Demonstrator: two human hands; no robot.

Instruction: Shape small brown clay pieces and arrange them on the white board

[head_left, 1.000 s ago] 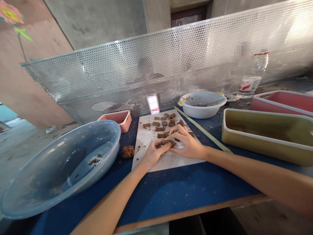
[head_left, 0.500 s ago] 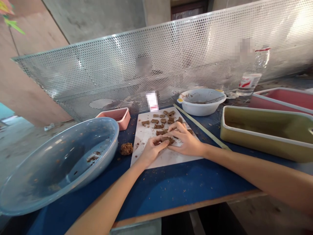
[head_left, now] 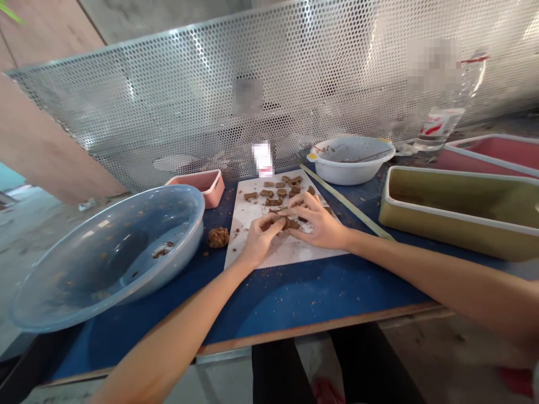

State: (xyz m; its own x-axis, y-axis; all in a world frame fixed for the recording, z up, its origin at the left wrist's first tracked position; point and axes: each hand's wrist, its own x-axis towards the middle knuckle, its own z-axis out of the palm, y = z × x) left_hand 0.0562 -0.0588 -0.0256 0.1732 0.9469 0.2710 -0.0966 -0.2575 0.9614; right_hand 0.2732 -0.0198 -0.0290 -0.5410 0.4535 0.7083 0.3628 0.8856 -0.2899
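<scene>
My left hand [head_left: 260, 241] and my right hand [head_left: 316, 225] meet over a white board [head_left: 290, 255] on the blue table. Between their fingertips they pinch a brown lump of dough [head_left: 288, 223], both with fingers curled around it. Several small brown shaped pieces [head_left: 274, 195] lie in rows on the far part of the board. A round brown dough ball [head_left: 218, 237] rests on the table just left of the board.
A large blue basin [head_left: 105, 252] sits at the left, a small pink tub [head_left: 201, 184] behind it. A white bowl [head_left: 351, 160], a thin stick [head_left: 349, 205], a yellow tray [head_left: 458, 210], a pink tray [head_left: 492, 154] and a plastic bottle [head_left: 446, 120] stand right. Perforated metal screen [head_left: 210, 95] runs behind.
Both hands keep working the same dough lump, lifting it slightly off the board. The view has tilted downward, showing more of the table's near edge.
</scene>
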